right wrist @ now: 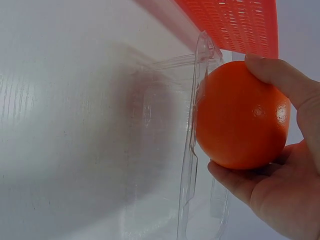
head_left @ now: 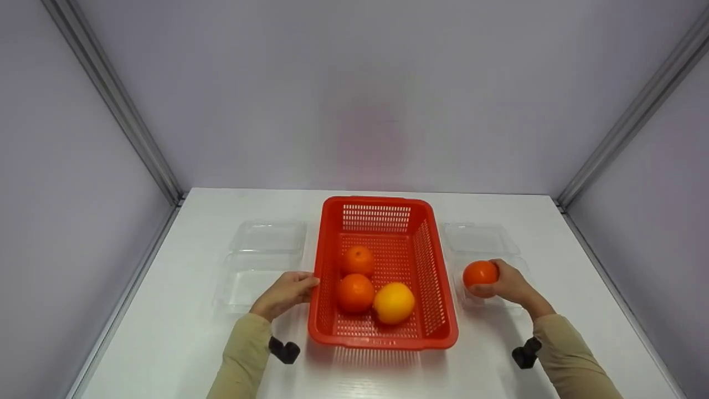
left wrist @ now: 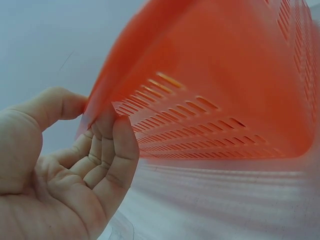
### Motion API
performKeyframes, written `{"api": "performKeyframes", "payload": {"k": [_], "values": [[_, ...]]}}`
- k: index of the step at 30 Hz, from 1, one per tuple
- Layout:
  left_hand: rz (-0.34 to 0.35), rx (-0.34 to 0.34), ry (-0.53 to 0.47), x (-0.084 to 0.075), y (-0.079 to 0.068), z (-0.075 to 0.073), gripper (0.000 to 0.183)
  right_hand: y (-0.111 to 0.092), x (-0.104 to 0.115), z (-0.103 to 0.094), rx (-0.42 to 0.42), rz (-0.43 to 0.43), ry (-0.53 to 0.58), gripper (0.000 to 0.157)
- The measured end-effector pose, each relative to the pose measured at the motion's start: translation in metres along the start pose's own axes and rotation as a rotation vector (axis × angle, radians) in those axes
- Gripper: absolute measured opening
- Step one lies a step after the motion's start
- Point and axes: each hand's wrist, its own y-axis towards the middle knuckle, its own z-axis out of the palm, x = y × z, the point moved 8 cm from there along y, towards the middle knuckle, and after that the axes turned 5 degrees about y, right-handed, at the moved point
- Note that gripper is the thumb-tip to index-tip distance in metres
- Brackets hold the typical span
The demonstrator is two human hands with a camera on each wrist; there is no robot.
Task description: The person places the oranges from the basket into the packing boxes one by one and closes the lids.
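Note:
My left hand (head_left: 287, 293) pinches the left rim of a red plastic basket (head_left: 382, 342), thumb on top and fingers beneath, as the left wrist view shows. Inside the basket lie two oranges (head_left: 355, 293) and a yellow-orange fruit (head_left: 394, 303), grouped toward the near left. On the other side, my right hand (head_left: 507, 282) grips a third orange (right wrist: 242, 115) between thumb and fingers. That orange is over the near half of an open clear plastic clamshell box (right wrist: 187, 170), right at its rim in the right wrist view.
Another open clear clamshell box (head_left: 268, 238) lies left of the basket, partly behind my left hand. Both boxes and the basket stand on a white table (head_left: 188, 343). Pale walls (head_left: 365, 100) with metal corner posts enclose its back and sides.

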Motion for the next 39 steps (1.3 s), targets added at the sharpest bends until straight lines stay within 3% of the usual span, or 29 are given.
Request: {"api": "performKeyframes", "payload": {"k": [39], "values": [[-0.011,0.007,-0.015,-0.002,-0.003,0.002,0.041,0.009,-0.023,0.008,-0.015,0.101,0.024,0.084]]}}
